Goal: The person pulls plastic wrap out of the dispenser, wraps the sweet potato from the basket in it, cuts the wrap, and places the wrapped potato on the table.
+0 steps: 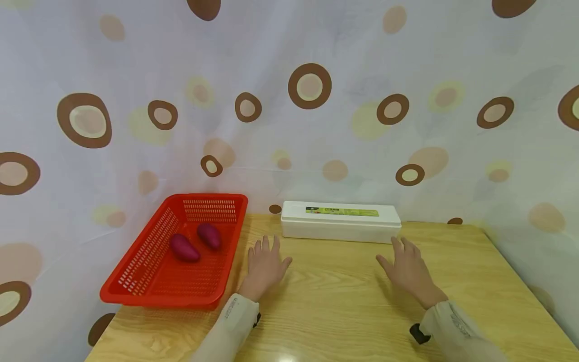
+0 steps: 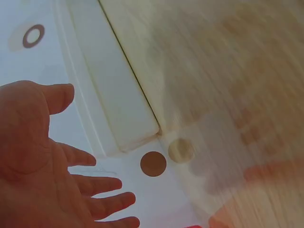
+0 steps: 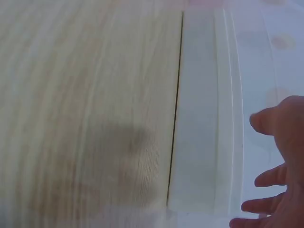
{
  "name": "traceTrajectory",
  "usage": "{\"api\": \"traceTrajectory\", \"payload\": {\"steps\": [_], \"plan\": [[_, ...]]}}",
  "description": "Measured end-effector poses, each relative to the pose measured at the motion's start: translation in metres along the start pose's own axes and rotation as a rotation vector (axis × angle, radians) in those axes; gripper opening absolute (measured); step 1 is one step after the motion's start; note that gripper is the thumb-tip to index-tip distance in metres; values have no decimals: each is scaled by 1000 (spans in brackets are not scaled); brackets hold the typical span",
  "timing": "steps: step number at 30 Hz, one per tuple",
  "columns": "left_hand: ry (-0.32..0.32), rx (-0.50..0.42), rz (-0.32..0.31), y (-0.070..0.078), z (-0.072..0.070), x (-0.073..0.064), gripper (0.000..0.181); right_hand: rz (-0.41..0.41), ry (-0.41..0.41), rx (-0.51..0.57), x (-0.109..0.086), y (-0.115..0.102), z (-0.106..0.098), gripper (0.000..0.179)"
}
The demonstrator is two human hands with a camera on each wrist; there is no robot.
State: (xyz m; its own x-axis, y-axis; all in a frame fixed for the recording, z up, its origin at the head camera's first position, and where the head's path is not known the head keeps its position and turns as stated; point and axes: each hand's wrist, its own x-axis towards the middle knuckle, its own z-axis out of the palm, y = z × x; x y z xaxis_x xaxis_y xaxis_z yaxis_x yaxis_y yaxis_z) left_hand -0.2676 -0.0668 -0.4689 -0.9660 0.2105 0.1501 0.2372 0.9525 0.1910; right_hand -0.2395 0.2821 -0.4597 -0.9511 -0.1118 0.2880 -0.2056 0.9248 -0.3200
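Note:
A long white box (image 1: 340, 230) with a green and black label on its lid stands at the back of the wooden table. My left hand (image 1: 264, 264) is in front of its left end, fingers spread and holding nothing. In front of the right end is my right hand (image 1: 408, 269), also with fingers apart and nothing in it. Both wrist views show the box's plain front side (image 2: 111, 71) beyond the fingers. To the left of my left hand sits a red plastic basket (image 1: 228, 264) holding two purple sweet potatoes (image 1: 184, 248).
The wooden table (image 1: 334, 311) extends between and in front of the hands. A pale curtain (image 1: 271, 50) with brown and beige circles hangs right behind the box and along both sides. The basket's near rim lies close to my left forearm.

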Motion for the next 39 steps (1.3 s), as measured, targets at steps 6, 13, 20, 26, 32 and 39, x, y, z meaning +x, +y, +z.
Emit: {"api": "traceTrajectory", "payload": {"steps": [6,13,20,26,32,39], "plan": [[-6,-181,-32,7,-1,22,69,103,6,205,23,11,-1,63],[59,-421,-124,10,2,54,63,246,3,292,48,27,-7,67],[90,-573,-151,8,11,72,67,283,-39,400,60,41,-8,63],[110,-695,-155,8,17,83,55,341,-59,468,67,47,-7,59],[125,-758,-216,9,18,84,53,380,-9,499,70,50,-2,53],[224,-784,-230,8,18,90,42,451,41,516,74,53,1,50]]}}
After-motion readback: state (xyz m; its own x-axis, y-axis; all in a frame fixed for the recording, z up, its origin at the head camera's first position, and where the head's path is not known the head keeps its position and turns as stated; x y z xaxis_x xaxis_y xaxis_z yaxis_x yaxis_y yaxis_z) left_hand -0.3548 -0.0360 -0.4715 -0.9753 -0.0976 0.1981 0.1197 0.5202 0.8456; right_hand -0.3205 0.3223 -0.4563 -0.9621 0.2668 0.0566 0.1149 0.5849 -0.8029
